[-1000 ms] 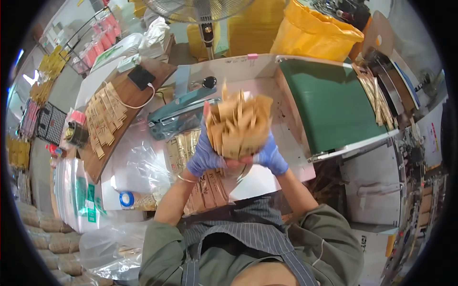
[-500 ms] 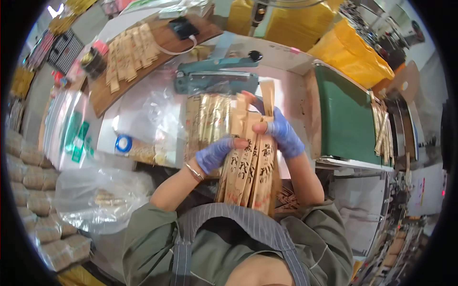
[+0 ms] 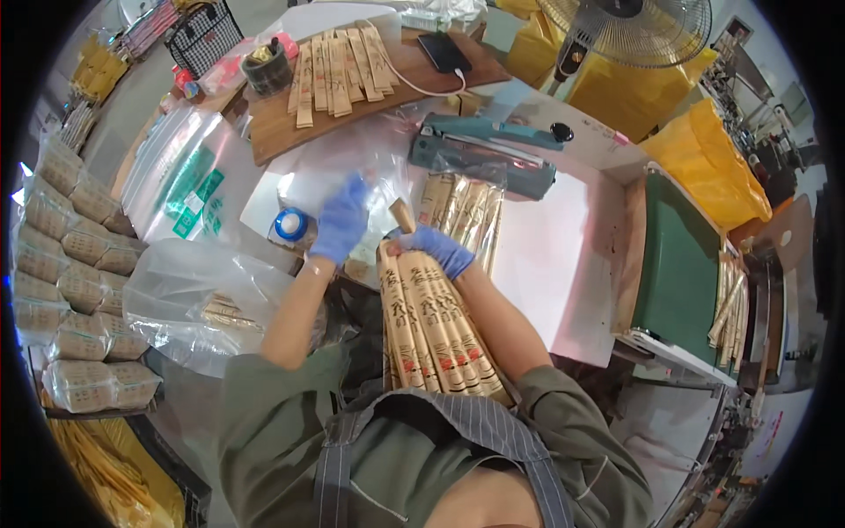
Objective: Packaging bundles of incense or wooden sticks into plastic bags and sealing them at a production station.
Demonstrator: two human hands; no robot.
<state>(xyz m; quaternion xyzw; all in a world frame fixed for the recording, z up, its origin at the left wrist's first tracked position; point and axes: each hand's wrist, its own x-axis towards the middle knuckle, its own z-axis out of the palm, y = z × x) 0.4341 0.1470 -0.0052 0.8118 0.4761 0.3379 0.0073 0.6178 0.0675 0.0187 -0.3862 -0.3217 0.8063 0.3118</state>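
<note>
A bundle of long, slim brown paper packets with dark and red print stands against my apron. My right hand, in a blue fingerless covering, is closed round its top end, and one packet sticks out above the others. My left hand, covered the same way, is off the bundle and over the clear plastic bags on the table. Its fingertips are at the plastic, but blur hides whether they grip it. A clear bag with more packets lies just beyond my right hand.
A teal bag sealer stands behind. To its left, a wooden board carries loose packets, a phone and a dark pot. Blue tape sits near my left hand. Wrapped bundles are stacked left; a green panel is right.
My left hand has let go of the bundle and moved left to the clear plastic. My right hand keeps its grip, with the packets now gathered closer together. The view has shifted left.
</note>
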